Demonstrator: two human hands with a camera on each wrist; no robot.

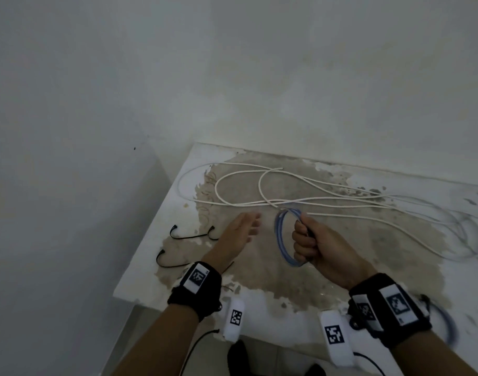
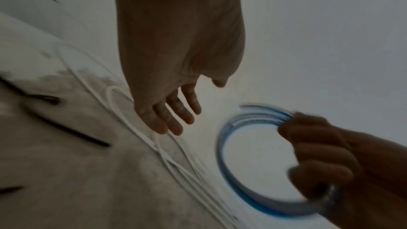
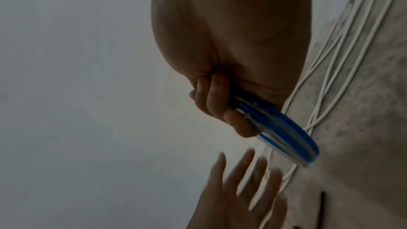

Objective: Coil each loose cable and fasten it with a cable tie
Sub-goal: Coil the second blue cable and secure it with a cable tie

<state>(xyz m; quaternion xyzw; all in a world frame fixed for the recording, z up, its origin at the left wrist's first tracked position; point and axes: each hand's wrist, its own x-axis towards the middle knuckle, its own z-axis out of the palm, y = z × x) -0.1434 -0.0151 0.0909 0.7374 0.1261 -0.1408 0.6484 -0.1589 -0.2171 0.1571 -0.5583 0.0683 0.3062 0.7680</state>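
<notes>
Head view: right hand (image 1: 318,246) fingers curled tight round the blue cable coil (image 1: 282,240), held up over the table's (image 1: 156,226) middle; left hand (image 1: 236,234) flat, fingers straight, empty, just beside. Blue looks coiled, not tied. White cable (image 1: 259,185) sprawls loose toward far edge; black cable ties (image 1: 189,236) wait near left edge.

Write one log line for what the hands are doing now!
right hand: grips blue cable coil | left hand: open, empty | white cable: loose on table | black cable ties: unused

Left hand (image 2: 176,69) spread flat — right hand (image 2: 326,159) grips blue coil (image 2: 226,161).
</notes>
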